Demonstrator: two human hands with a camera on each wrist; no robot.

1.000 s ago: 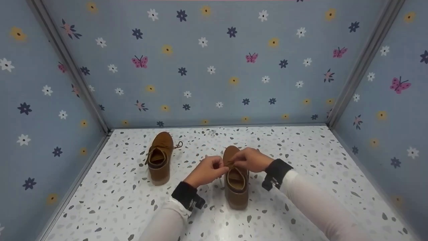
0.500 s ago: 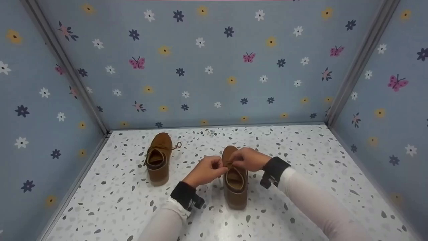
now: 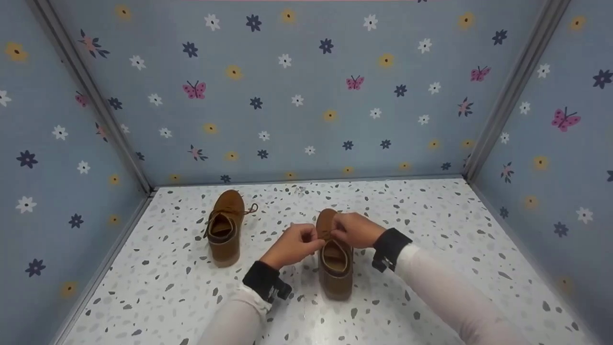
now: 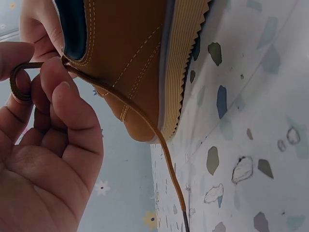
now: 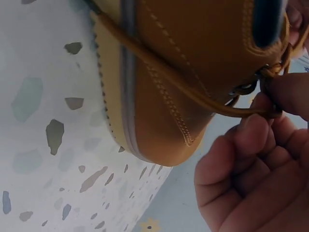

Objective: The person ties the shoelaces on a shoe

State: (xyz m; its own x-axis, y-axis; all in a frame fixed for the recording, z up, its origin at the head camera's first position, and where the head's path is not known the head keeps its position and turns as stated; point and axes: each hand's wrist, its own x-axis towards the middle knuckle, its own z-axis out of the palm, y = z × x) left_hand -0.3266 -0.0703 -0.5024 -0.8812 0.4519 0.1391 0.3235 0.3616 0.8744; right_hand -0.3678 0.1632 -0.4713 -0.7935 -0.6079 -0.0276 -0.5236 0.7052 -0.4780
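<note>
A brown ankle shoe (image 3: 336, 285) stands upright on the speckled surface, toe pointing away. At its laces both hands meet. My left hand (image 3: 296, 245) pinches the brown shoelace (image 4: 145, 116), which bends into a small loop between thumb and fingers in the left wrist view. From there a lace end hangs down across the shoe's side. On the opposite side my right hand (image 3: 357, 230) pinches the lace (image 5: 193, 92) between thumb and curled fingers, close by the top eyelets; its tail runs back over the shoe's side. The knot area is partly hidden by fingers.
The matching brown shoe (image 3: 225, 249) stands to the left, a lace loop (image 3: 252, 208) sticking out at its right. Blue flowered panels (image 3: 306, 96) with grey corner posts (image 3: 515, 91) enclose the white speckled surface (image 3: 407, 306) at the back and both sides.
My right hand has turned slightly, its fingers drawn in closer over the laces. The left hand keeps its grip almost still. The head view has shifted a little.
</note>
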